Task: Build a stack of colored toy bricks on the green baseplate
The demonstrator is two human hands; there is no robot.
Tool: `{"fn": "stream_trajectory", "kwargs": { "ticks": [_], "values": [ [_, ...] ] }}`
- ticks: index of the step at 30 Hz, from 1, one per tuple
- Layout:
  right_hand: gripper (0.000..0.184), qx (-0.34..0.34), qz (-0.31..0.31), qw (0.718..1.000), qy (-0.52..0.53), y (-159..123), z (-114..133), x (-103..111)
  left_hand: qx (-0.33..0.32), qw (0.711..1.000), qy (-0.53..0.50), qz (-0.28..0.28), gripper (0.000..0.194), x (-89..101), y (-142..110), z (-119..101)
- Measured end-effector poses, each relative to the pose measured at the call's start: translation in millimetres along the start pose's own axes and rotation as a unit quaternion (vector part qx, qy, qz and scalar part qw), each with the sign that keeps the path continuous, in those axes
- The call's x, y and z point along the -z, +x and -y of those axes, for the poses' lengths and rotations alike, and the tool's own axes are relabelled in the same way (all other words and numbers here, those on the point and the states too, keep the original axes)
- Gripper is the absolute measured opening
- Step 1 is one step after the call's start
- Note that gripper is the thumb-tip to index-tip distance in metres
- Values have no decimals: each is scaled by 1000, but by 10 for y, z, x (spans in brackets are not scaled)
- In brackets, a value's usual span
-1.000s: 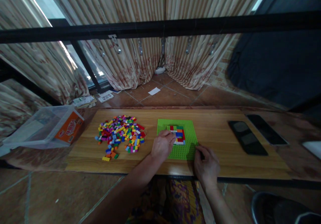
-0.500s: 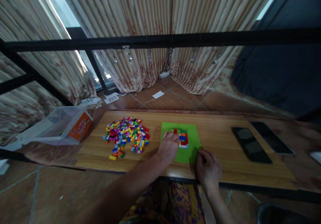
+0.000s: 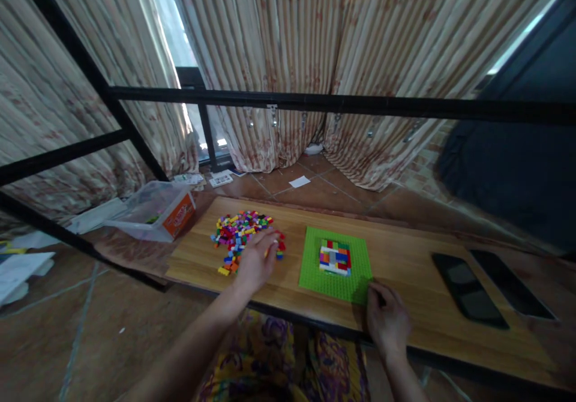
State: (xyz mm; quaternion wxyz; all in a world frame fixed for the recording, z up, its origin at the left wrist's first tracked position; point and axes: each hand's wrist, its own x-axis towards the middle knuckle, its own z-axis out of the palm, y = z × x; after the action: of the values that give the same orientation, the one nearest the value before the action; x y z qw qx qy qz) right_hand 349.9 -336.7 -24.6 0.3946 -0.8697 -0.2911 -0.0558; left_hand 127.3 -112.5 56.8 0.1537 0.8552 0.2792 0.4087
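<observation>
My left hand (image 3: 257, 261) hovers over the right side of a pile of small coloured bricks (image 3: 240, 228), fingers bent and slightly apart. I make out no brick held in it, though its palm side is partly hidden. To the right lies a green studded baseplate (image 3: 310, 279) on the wooden table. A flat block of joined bricks (image 3: 335, 258) in red, blue, white, orange and green sits near its middle. My right hand (image 3: 387, 315) is closed at the baseplate's near right corner, with thumb and curled fingers at the edge.
Two dark phone-like slabs, a nearer one (image 3: 470, 291) and a farther one (image 3: 513, 282), lie at the right. A clear plastic box (image 3: 155, 213) with an orange label stands left of the wooden table (image 3: 274, 291). A black metal rail (image 3: 306, 100) runs beyond.
My left hand has left the block of bricks and moved left to the pile, uncovering the block. My right hand stays at the baseplate's corner. The whole view has shifted and tilted.
</observation>
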Motion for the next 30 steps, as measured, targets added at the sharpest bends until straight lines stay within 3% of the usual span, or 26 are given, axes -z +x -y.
{"fn": "stream_trajectory", "kwargs": {
  "ticks": [5, 8, 10, 15, 24, 30],
  "values": [
    [41, -59, 19, 997, 34, 28, -11, 78, 183, 976, 73, -90, 26, 644, -223, 815],
    [40, -70, 10, 997, 36, 24, 35, 132, 299, 942, 128, -78, 29, 825, -402, 1110],
    [39, -47, -7, 998, 34, 4, 142, 158, 335, 928, 151, -62, 30, 845, -488, 1213],
    [34, 57, -5, 995, 87, -120, 618, 89, 308, 934, 175, -50, 30, 703, -533, 1320],
    [28, 221, 209, 945, 123, -524, 1309, -481, 271, 941, 199, -47, 29, 504, -548, 1345],
    [25, 307, 270, 908, 92, -704, 1861, -897, 246, 947, 196, -61, 28, 486, -582, 1319]
  ]
}}
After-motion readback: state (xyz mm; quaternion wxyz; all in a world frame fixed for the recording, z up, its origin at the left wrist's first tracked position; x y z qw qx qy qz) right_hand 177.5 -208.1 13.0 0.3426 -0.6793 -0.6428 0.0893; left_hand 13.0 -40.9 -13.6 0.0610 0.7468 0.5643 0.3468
